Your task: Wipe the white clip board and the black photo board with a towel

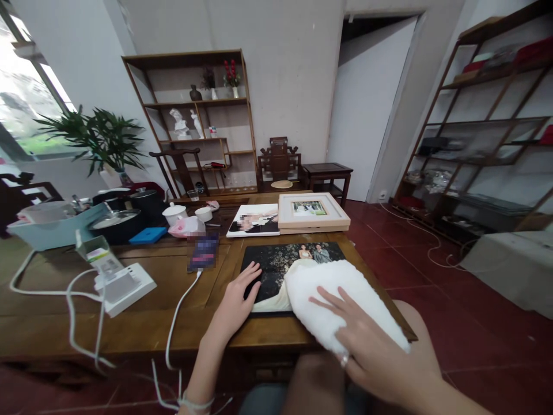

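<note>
A large dark photo print (280, 262) of a couple lies flat on the wooden table (181, 276) in front of me. My left hand (237, 302) rests flat on its lower left corner, fingers spread. My right hand (371, 340) lies palm down with fingers stretched on a white fluffy cloth (328, 294), which covers the lower right part of the print. A ring shows on one finger of that hand.
Behind the print lie a second photo (254, 220) and a framed picture (311, 211). A phone (203, 252) with a white cable, a white power strip (123, 286), pots (116, 225), cups and a potted plant (101, 141) fill the table's left. Shelves stand behind and right.
</note>
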Demonstrator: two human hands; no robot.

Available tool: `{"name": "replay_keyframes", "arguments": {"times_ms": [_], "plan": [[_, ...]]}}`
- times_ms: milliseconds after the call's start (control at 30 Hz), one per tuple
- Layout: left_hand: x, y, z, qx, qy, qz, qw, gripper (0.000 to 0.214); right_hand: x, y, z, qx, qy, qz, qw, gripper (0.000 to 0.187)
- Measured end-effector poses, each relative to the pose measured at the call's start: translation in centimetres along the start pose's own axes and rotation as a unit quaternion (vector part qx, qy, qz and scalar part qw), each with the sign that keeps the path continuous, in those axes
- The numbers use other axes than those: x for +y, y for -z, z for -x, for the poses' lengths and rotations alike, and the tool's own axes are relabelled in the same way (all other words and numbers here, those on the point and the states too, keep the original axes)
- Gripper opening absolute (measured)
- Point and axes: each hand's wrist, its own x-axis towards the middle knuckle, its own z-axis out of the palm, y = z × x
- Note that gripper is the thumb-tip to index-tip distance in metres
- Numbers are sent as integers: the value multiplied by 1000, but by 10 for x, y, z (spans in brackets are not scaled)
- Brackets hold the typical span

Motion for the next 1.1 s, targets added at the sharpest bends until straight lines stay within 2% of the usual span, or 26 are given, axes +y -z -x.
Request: {"name": "replay_keyframes", "arguments": {"times_ms": [167, 267, 367, 500, 633, 733, 833, 967, 1100], "plan": [[1, 0, 1, -1, -3, -2, 1000, 32, 46, 7, -39, 40, -26, 26, 999, 15], [3, 1, 1, 1, -4, -3, 1000, 32, 76, 10, -67, 50, -36, 47, 997, 25], [3, 2, 1, -2, -4, -3, 1000, 32, 92, 10, -87, 57, -48, 71, 995, 31], [4, 2, 1, -5, 0, -6, 1000, 32, 83, 4, -89, 53, -55, 97, 992, 22], [2, 1, 1, -2, -2, -8, 1000, 32, 43, -5, -64, 27, -40, 64, 997, 21], [1, 0, 1, -1, -3, -7, 1000, 32, 9, -9, -41, -7, 5, 34, 999, 21], [1, 0, 1, -2, -2, -7, 1000, 32, -8, -12, -30, -25, 57, 15, 998, 16], [1, 0, 1, 0, -1, -7, 1000, 32, 7, -10, -44, 3, 67, 3, 998, 13], [0, -1, 2, 2, -7, -5, 1000, 32, 46, -2, -81, 35, 21, 25, 999, 31]]}}
